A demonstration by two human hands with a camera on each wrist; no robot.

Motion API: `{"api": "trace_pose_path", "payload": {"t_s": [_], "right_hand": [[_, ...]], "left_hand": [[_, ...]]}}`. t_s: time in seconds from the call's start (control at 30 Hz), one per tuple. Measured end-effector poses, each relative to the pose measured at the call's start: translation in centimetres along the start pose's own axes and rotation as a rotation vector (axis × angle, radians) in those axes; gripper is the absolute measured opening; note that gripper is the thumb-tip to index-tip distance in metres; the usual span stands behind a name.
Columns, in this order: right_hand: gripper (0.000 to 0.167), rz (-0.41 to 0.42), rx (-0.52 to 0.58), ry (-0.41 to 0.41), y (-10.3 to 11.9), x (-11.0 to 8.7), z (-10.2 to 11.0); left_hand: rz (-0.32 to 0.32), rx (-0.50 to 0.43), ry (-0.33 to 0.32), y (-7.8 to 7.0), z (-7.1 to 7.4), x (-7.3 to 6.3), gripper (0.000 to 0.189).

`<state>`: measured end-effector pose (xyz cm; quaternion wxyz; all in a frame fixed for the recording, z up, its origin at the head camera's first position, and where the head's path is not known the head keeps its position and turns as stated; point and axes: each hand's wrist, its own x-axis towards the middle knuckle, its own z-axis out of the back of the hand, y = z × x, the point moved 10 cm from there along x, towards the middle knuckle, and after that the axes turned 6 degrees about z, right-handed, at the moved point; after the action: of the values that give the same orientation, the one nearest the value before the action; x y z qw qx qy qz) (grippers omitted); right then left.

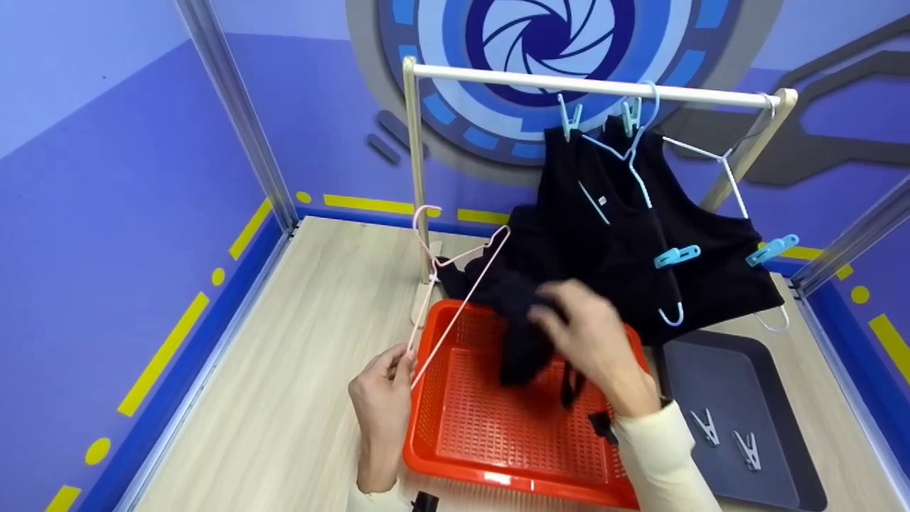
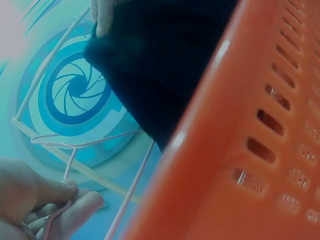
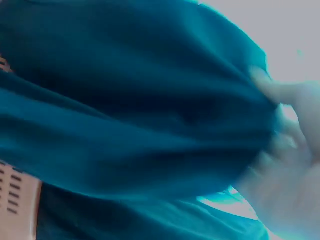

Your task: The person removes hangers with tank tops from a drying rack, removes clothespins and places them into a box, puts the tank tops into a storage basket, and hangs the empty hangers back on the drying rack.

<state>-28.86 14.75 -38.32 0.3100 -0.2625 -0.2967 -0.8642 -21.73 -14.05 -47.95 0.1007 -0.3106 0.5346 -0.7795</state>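
My left hand [image 1: 384,402] pinches a pink clothes hanger [image 1: 461,308] by one end, holding it tilted at the left rim of an orange basket [image 1: 526,485], its hook toward the rack. Over the basket, my blurred right hand [image 1: 590,334] grips a black garment [image 1: 522,341]. In the right wrist view the thumb and fingers of that hand take the edge of the cloth [image 3: 125,135], which is stretched wide. The garment hangs partly into the basket, and its upper part overlaps the far end of the hanger in the left wrist view.
Behind the basket stands a rack [image 1: 526,77]. Black tops hang there on a light blue hanger [image 1: 632,153] and a white hanger [image 1: 725,160], with blue clothespins [image 1: 677,256] clipped on. A grey tray [image 1: 739,384] at the right bears two clothespins [image 1: 706,427].
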Motion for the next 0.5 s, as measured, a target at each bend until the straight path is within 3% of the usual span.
{"api": "trace_pose_path", "payload": {"t_s": [0.13, 0.2, 0.27, 0.37, 0.43, 0.5], "right_hand": [[0.029, -0.008, 0.081, 0.443, 0.5, -2.3, -4.7], [0.030, -0.021, 0.120, 0.543, 0.3, -2.9, -6.2], [0.028, -0.032, 0.133, 0.529, -0.3, -2.6, -6.9], [0.029, -0.040, 0.100, 0.392, -1.5, -1.2, -7.0], [0.040, -0.066, 0.083, 0.318, -2.6, -0.4, -7.5], [0.057, -0.102, 0.075, 0.303, -3.8, 0.0, -8.5]], "left_hand": [[-0.022, 0.038, -0.018, -0.2, 0.1, -0.1, 0.012], [-0.028, 0.049, -0.023, -0.2, 0.1, -0.1, 0.013], [-0.031, 0.046, -0.021, -0.3, 0.1, -0.1, 0.013], [-0.037, 0.041, -0.010, -0.3, 0.0, -0.1, 0.013], [-0.043, 0.042, -0.008, -0.4, 0.0, -0.1, 0.013], [-0.054, 0.044, -0.010, -0.4, -0.1, -0.1, 0.013]]}}
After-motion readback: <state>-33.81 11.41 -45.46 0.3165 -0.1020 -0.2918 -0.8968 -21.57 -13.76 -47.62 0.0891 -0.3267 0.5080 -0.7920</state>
